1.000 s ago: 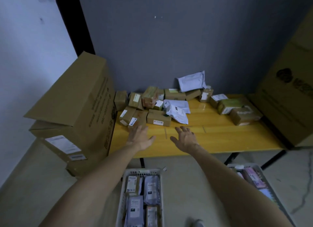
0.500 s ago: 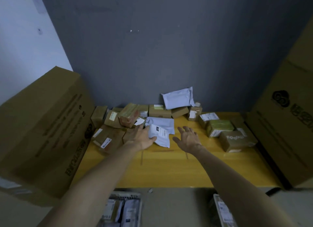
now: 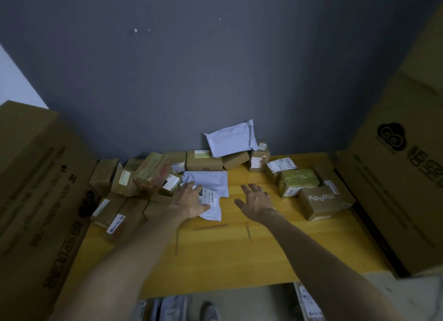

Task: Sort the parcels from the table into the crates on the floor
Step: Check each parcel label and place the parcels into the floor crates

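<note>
This is looking like a parcel-sorting storeroom: small brown cardboard boxes (image 3: 203, 162) with white shipping labels and pale grey plastic mailer bags (image 3: 229, 143) are lying heaped on a yellow wooden table (image 3: 227, 253), and tall printed cardboard cartons (image 3: 395, 200) are standing at both its ends.

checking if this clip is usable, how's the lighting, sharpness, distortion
Head view: dim, flat light, no glare; wide-angle distortion skews the left carton and right carton; label print too soft to read; left hand on the grey mailer and right hand show clearly.

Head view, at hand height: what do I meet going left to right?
left carton → heap of small brown boxes → left hand → right hand → green-wrapped box → brown printed box → right carton
</note>
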